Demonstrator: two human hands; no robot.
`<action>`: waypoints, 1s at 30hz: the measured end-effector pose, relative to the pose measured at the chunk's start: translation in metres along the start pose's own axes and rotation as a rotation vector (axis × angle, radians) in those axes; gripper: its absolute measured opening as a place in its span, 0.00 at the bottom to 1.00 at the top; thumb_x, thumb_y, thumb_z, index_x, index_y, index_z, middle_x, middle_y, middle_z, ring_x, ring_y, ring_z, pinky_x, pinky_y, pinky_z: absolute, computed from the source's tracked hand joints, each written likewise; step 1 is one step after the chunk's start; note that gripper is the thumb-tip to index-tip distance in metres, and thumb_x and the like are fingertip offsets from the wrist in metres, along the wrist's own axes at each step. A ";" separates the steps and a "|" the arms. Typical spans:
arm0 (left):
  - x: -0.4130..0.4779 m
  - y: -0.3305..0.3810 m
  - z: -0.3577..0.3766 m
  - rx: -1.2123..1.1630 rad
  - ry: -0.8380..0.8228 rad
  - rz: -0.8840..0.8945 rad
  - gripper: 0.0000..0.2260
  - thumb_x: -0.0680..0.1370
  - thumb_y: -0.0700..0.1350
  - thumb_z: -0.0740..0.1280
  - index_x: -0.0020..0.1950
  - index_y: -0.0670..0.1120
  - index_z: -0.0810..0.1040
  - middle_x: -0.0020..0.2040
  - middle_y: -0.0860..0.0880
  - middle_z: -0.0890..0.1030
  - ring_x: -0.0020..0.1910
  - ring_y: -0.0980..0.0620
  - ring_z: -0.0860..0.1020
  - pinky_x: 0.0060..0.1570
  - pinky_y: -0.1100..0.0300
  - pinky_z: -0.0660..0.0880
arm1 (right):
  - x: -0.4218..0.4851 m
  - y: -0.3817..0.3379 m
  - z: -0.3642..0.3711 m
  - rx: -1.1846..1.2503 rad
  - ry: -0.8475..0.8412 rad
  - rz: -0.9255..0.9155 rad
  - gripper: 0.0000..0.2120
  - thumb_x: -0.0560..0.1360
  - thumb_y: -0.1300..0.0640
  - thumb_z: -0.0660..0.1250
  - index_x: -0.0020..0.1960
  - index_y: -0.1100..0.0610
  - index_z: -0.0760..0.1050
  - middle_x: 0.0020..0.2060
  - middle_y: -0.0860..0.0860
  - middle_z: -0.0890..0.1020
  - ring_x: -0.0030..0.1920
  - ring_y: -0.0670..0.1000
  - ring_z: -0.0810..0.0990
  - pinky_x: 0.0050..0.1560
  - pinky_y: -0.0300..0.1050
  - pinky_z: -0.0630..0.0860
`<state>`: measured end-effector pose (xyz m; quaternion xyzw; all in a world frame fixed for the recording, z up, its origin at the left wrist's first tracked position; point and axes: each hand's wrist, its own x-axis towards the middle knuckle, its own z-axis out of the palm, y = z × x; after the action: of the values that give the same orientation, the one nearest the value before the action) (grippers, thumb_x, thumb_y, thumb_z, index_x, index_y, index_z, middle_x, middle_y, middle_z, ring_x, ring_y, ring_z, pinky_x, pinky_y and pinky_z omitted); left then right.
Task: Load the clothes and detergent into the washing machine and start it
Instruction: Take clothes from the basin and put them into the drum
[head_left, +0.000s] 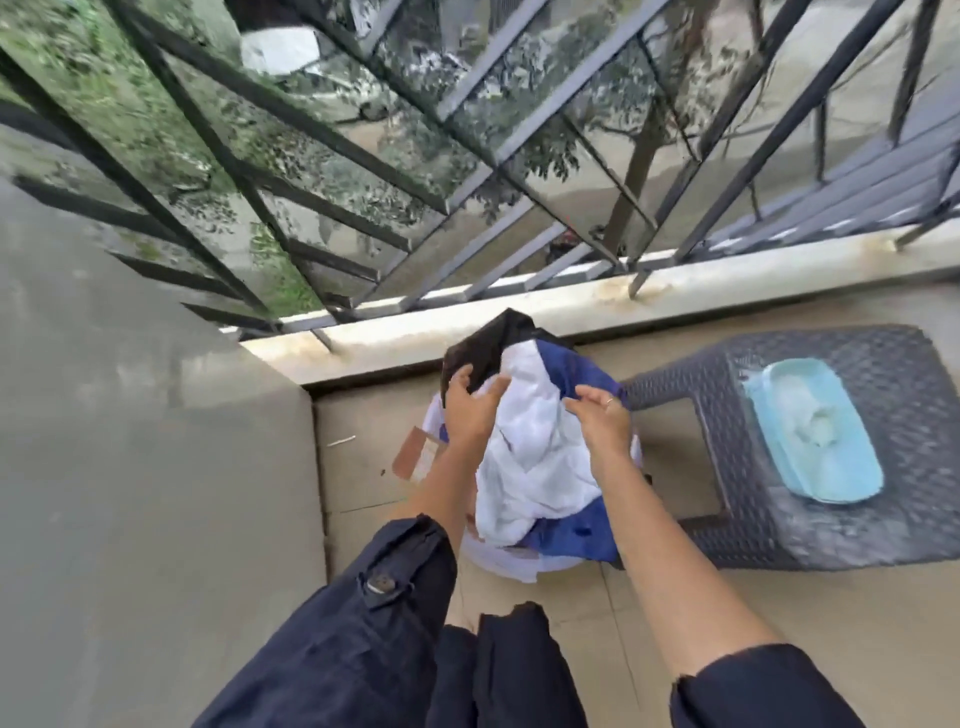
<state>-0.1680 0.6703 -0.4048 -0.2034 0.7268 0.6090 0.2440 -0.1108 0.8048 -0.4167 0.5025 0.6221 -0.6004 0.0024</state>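
Head view, one item of note: clothes (540, 457), a mixed heap on the balcony floor between the person's feet and the ledge (519, 312), resting in what appears to be a pale basin (498, 564) that is mostly hidden. The heap's long axis runs from the person outward to the ledge. Components: white garment (535, 415) on top at centre, black garment (483, 345) at the far-left end, blue garment (571, 374) along the right flank. Left hand (470, 410) has thumb and fingers curled over the black garment's edge. Right hand (605, 423) pinches a fold of the blue garment between thumb and fingertips. Both grips sit at the far, upper end of the heap, so the bulk lies below and nearer the person — a lift would likely bring it up hanging beneath the hands. Neither hand is clearly the nearer; they flank the white garment about evenly. Adjacent: a dark woven stool (857, 530) just right of the heap, bearing a light-blue tray (815, 431) whose contents cannot be told. Washing machine not identified — a grey surface (130, 467) fills the left.
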 end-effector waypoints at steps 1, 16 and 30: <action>0.012 -0.015 0.005 0.047 0.004 -0.007 0.30 0.76 0.48 0.69 0.74 0.42 0.63 0.74 0.43 0.66 0.72 0.46 0.66 0.69 0.56 0.64 | 0.012 0.016 0.004 -0.016 0.012 0.018 0.17 0.71 0.60 0.71 0.59 0.59 0.77 0.56 0.55 0.80 0.54 0.52 0.77 0.59 0.46 0.73; 0.075 -0.117 0.032 0.327 0.130 -0.169 0.27 0.76 0.51 0.67 0.72 0.46 0.66 0.67 0.43 0.73 0.67 0.41 0.70 0.66 0.45 0.68 | 0.071 0.123 0.060 -0.331 0.088 0.011 0.27 0.69 0.48 0.73 0.64 0.58 0.74 0.68 0.58 0.68 0.69 0.60 0.66 0.69 0.52 0.65; -0.011 -0.005 0.016 0.188 0.083 -0.147 0.24 0.77 0.58 0.62 0.68 0.45 0.68 0.61 0.48 0.76 0.61 0.46 0.74 0.60 0.53 0.71 | -0.018 0.009 0.032 0.039 0.045 0.047 0.25 0.77 0.45 0.60 0.70 0.57 0.65 0.65 0.54 0.74 0.63 0.57 0.74 0.65 0.56 0.72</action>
<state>-0.1548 0.6856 -0.4040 -0.2571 0.7734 0.5096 0.2756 -0.1157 0.7677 -0.4211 0.5302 0.5983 -0.6007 -0.0076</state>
